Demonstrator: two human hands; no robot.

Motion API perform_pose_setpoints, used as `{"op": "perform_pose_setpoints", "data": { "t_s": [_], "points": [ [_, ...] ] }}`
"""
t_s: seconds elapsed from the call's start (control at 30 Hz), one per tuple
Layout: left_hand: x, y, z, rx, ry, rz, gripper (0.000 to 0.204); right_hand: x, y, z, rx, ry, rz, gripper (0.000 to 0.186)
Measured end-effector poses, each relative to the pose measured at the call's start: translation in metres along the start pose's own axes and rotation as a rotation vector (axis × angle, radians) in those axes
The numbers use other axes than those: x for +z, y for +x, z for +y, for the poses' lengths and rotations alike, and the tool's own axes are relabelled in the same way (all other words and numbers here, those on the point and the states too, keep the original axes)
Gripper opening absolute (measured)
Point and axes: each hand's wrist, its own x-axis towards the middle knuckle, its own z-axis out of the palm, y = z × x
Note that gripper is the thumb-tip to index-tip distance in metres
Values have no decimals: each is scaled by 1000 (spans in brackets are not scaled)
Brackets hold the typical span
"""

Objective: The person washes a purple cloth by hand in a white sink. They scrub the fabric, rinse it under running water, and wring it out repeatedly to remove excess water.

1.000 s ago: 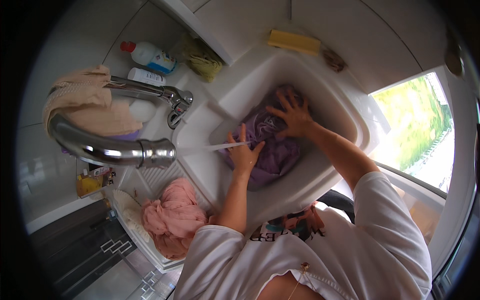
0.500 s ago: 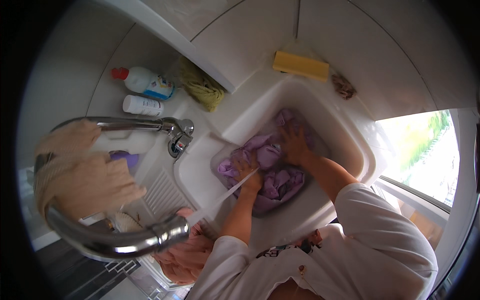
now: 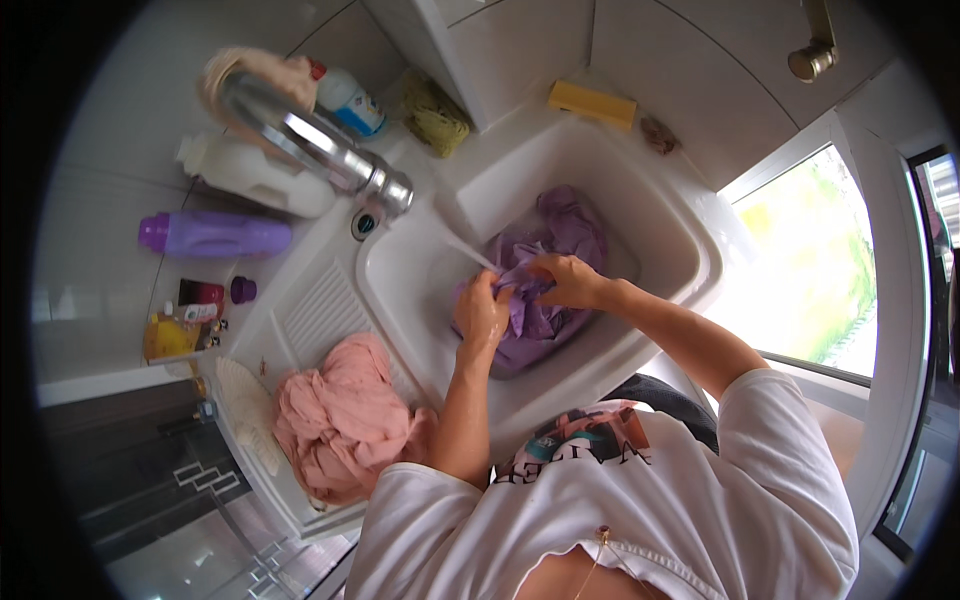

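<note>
The left hand (image 3: 483,312) and right hand (image 3: 568,281) grip the purple cloth (image 3: 575,222) inside the white sink (image 3: 662,200); fingertips are partly obscured. The step appears to be rinsing at the water stream (image 3: 470,250); the next move calls for exposing further folds.

It looks like a home laundry corner: 1 white sink (image 3: 660,225), wet purple cloth (image 3: 545,325), 1 purple bottle (image 3: 225,235).

Inside the deep white sink basin (image 3: 665,215), the bare left hand (image 3: 484,312) and right hand (image 3: 568,281) held bunched purple fabric (image 3: 574,226). A thin water stream (image 3: 470,250) from the curved chrome faucet (image 3: 335,155) entered the basin; heaped salmon-pink fabric (image 3: 345,415) lay left of it.
</note>
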Motion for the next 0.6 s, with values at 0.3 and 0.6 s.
{"op": "perform_pose_setpoints", "data": {
  "t_s": [0.3, 0.6],
  "points": [
    [-31, -5, 56, 241, -329, -102, 46, 5, -46, -27, -47, 73, 373, 59],
    [-15, -17, 9, 318, 222, -89, 65, -43, -74, -17, 78, 475, 516, 31]
  ]
}}
